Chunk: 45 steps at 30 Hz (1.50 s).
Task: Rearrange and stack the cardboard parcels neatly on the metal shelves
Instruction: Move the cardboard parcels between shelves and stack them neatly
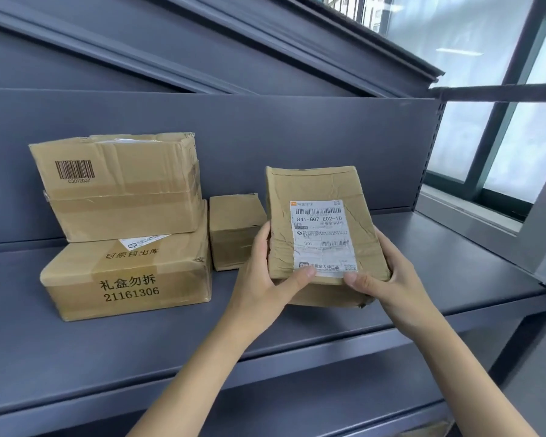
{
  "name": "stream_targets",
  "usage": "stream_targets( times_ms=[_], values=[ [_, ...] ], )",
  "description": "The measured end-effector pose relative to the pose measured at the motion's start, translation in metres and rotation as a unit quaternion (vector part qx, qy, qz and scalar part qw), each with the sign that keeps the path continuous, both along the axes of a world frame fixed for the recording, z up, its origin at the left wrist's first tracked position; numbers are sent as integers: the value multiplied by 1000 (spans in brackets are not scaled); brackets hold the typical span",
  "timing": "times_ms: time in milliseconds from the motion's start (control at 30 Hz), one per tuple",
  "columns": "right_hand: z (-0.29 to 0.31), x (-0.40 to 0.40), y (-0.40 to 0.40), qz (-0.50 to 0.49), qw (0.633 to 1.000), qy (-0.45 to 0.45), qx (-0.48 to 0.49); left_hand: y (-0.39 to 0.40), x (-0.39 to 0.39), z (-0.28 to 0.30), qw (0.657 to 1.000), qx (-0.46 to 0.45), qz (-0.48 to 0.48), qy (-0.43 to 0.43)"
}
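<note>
Holding: labelled parcel (320, 228) gripped by both hands, tilted with label face up toward camera, far end raised, near lower edge low over or on the shelf (438, 266); contact cannot tell.
Left hand (270, 275): fingers curled round left edge of labelled parcel, thumb pressed on its face at the label's lower left corner.
Right hand (388, 279): fingers wrapped round right edge of labelled parcel, thumb on its face at the label's lower right corner.
Small box (235, 230): just left of labelled parcel, partly behind it, upright on shelf.
Numbered box (123, 279): left of labelled parcel, touching small box, flat on shelf, "21161306" on front.
Barcode box (117, 187): stacked on numbered box, slightly skewed, top flaps crumpled.
Back panel (297, 130): behind labelled parcel, grey metal.
Window (517, 137): right of labelled parcel, past shelf end.
</note>
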State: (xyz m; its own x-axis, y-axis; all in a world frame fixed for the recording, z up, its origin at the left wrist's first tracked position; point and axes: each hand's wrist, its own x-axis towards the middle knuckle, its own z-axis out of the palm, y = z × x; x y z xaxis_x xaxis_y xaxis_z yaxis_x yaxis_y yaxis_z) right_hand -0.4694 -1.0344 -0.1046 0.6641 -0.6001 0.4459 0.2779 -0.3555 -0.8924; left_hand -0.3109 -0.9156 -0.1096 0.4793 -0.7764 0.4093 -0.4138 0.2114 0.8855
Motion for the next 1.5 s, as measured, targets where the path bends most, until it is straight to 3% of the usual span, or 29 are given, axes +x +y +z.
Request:
stream_targets(
  times_ms=[167, 400, 667, 767, 867, 933, 1067, 1133, 1267, 1367, 1500],
  values=[
    [0, 1, -4, 0, 1000, 20, -12, -2, 3, -4, 1000, 1, 5, 6],
    [-1, -5, -13, -51, 998, -31, 3, -11, 7, 8, 999, -22, -25, 20],
    [-8, -28, -30, -122, 986, -69, 89, -28, -6, 7, 994, 25, -50, -90],
    [-13, -34, -36, -192, 979, -16, 68, -39, -7, -7, 995, 52, -47, -74],
    [-17, -34, -39, -240, 967, 81, 0, -45, -5, -18, 986, 134, -34, -95],
    [-20, -32, -40, -254, 957, 137, -29, -44, -4, -23, 979, 159, -6, -123],
    [-31, -27, -42, -188, 966, 177, -24, -48, -3, -22, 963, 87, 34, -253],
    [-39, -22, -45, -173, 968, 174, -42, -55, -1, -21, 940, 53, 45, -335],
    [-46, -12, -50, -210, 961, 161, -74, -71, 3, -24, 860, 26, 135, -492],
    [-46, -4, -54, -305, 917, 154, -206, -79, 6, -25, 827, 20, 174, -535],
    [-44, 15, -77, -324, 770, 195, -514, -92, 11, -30, 792, 47, 214, -570]
  ],
)
